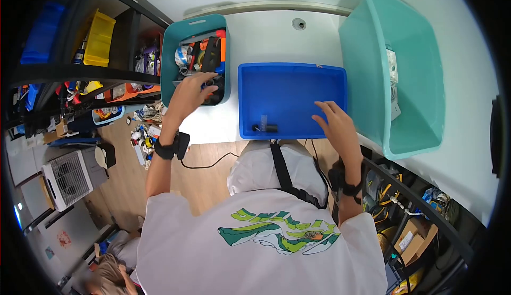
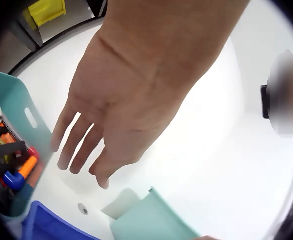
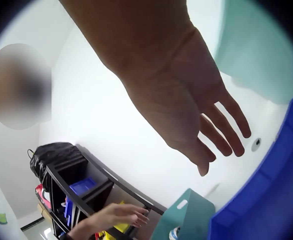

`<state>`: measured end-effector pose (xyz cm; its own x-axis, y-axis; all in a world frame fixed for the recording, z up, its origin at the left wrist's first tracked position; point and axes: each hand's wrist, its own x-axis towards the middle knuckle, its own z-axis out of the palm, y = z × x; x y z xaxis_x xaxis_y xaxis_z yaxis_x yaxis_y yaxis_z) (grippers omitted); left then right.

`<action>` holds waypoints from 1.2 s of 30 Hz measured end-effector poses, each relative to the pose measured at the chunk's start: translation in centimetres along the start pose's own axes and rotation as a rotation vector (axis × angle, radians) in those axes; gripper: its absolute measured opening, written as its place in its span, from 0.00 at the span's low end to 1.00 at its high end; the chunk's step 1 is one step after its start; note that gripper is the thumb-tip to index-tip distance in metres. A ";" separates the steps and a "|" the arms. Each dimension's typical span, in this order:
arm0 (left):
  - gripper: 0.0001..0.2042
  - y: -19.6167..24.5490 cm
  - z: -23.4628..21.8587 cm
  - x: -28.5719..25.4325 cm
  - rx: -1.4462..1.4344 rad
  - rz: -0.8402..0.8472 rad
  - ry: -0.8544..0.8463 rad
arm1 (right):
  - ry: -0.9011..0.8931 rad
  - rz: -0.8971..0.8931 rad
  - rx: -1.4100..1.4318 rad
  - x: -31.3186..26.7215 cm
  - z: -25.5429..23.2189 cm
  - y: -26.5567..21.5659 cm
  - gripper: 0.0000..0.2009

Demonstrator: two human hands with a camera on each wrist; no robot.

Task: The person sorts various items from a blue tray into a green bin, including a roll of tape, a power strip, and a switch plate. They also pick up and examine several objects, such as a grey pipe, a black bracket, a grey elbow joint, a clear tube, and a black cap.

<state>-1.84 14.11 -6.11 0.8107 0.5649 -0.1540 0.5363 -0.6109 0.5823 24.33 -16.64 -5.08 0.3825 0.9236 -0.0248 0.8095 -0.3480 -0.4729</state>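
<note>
My left hand (image 1: pixel 192 93) hovers over the near end of a teal bin (image 1: pixel 167 55), its fingers loosely extended with nothing in them. The bin holds a white-and-blue tape roll (image 1: pixel 183 55), black and orange tool-like pieces and other mixed items. Over the right edge of a shallow blue tray (image 1: pixel 287 95) is my right hand (image 1: pixel 338 130), fingers spread and holding nothing. Inside the tray's near left corner lie a small black cylindrical piece (image 1: pixel 270 128) and a clear plastic piece (image 1: pixel 263 120). Both wrist views show the palms bare.
A large mint-green tub (image 1: pixel 362 76) stands on the white table (image 1: pixel 266 34) at the right, with white items inside. A round cable hole (image 1: pixel 299 24) sits at the back. Black shelving with a yellow bin (image 1: pixel 99 39) flanks the left. A black cable (image 1: pixel 210 165) hangs near my lap.
</note>
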 end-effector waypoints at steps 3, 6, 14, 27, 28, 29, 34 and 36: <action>0.18 3.1 1.4 -1.7 -0.016 0.054 -0.010 | -0.139 -0.035 0.018 1.5 3.9 1.9 0.17; 0.18 5.6 3.3 -3.2 -0.021 0.060 -0.042 | -0.331 -0.078 0.015 3.2 7.9 2.7 0.21; 0.17 8.6 3.8 -8.4 -0.236 -0.137 0.064 | -0.806 -0.148 0.157 6.2 20.8 4.6 0.31; 0.16 10.0 4.1 -10.2 -0.235 -0.142 0.136 | -0.843 -0.045 0.221 4.7 24.2 5.4 0.38; 0.16 10.3 4.0 -10.2 -0.231 -0.138 0.140 | -0.868 -0.050 0.260 4.9 23.8 5.9 0.36; 0.16 10.5 3.8 -10.1 -0.230 -0.153 0.142 | -0.859 -0.056 0.259 5.5 23.0 6.4 0.36; 0.17 11.7 3.5 -9.0 -0.261 -0.069 0.218 | -0.623 0.011 0.773 7.6 13.6 4.9 0.24; 0.21 13.2 3.2 -8.0 -0.274 0.009 0.301 | -0.503 -0.055 0.846 7.5 7.7 1.6 0.22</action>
<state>-0.53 -0.25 0.21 0.6880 0.7224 0.0687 0.4145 -0.4690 0.7799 25.04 -9.07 -12.77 -0.0389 0.9640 -0.2629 0.1603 -0.2536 -0.9539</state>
